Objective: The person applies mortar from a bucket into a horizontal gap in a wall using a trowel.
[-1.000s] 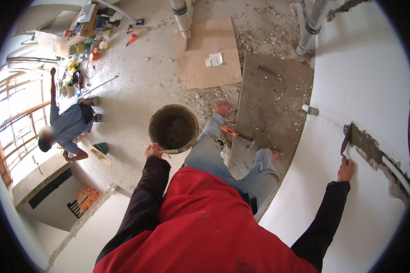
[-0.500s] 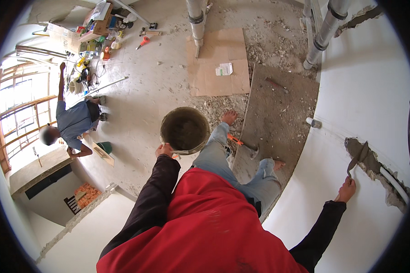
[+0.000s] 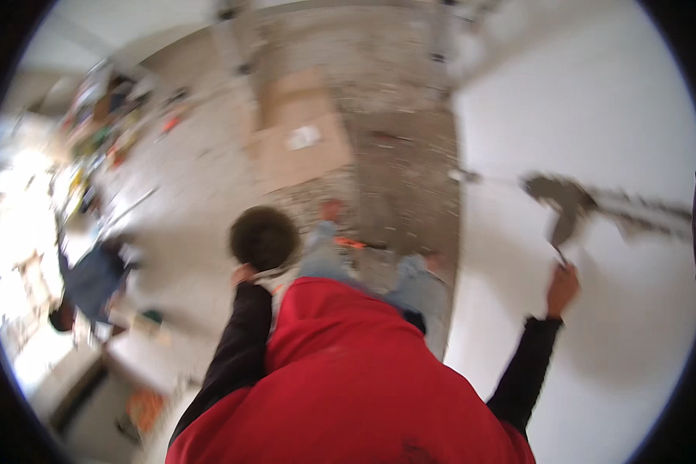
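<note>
In my left hand (image 3: pixel 244 274) is the edge of a round bucket (image 3: pixel 233 232), its fingers closed at the near side. The inside looks dark grey-brown, blurred by motion. My right hand (image 3: pixel 562 291) grips a trowel (image 3: pixel 564 226) by its handle, the blade pointing up against the white wall (image 3: pixel 510 255). Grey mortar (image 3: pixel 545 188) covers the left end of a rough groove (image 3: pixel 642 210) cut in that wall. The blade overlaps this mortar; exactly where they touch is blurred.
A hammer with an orange handle (image 3: pixel 349 243) lies by my feet, near a dusty board (image 3: pixel 410 178). Flattened cardboard (image 3: pixel 298 170) is beyond. A pipe stub (image 3: pixel 462 176) juts from the wall. Another person (image 3: pixel 97 282) bends at the left; tools (image 3: pixel 104 135) clutter the far left.
The whole view has shifted and blurred. The trowel has moved to the groove's left end, where mortar now covers more of it. My left hand still holds the bucket.
</note>
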`<state>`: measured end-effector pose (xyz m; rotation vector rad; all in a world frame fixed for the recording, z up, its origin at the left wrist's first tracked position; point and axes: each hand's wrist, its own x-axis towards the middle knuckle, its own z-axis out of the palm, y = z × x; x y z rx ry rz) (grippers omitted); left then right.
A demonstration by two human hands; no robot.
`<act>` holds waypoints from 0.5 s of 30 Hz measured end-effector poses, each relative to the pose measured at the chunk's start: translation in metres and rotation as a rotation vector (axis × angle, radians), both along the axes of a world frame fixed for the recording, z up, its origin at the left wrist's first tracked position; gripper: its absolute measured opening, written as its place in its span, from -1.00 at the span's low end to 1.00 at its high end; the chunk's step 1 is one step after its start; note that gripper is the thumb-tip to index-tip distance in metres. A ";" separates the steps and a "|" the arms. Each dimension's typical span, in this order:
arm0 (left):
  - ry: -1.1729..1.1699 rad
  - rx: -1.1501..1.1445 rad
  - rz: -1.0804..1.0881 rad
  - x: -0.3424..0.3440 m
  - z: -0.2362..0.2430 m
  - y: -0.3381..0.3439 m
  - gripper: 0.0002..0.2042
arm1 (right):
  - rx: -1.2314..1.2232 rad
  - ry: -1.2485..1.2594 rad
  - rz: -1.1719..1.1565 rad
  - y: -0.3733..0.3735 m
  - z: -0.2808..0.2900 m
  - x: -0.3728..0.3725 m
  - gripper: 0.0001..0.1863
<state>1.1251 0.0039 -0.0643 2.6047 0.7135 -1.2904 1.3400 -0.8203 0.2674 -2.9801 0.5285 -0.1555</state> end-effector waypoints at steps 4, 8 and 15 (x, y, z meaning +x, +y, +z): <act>-0.136 -0.105 -0.085 0.005 -0.037 0.023 -0.56 | 0.134 -0.021 0.050 0.084 0.067 0.011 -0.84; -0.039 -0.101 0.153 0.023 -0.033 0.025 -0.75 | 0.462 0.038 0.064 0.125 0.115 0.022 -0.83; -0.250 -0.048 0.343 0.021 -0.010 0.009 -0.66 | 1.369 0.247 -0.105 0.061 0.094 0.021 -0.94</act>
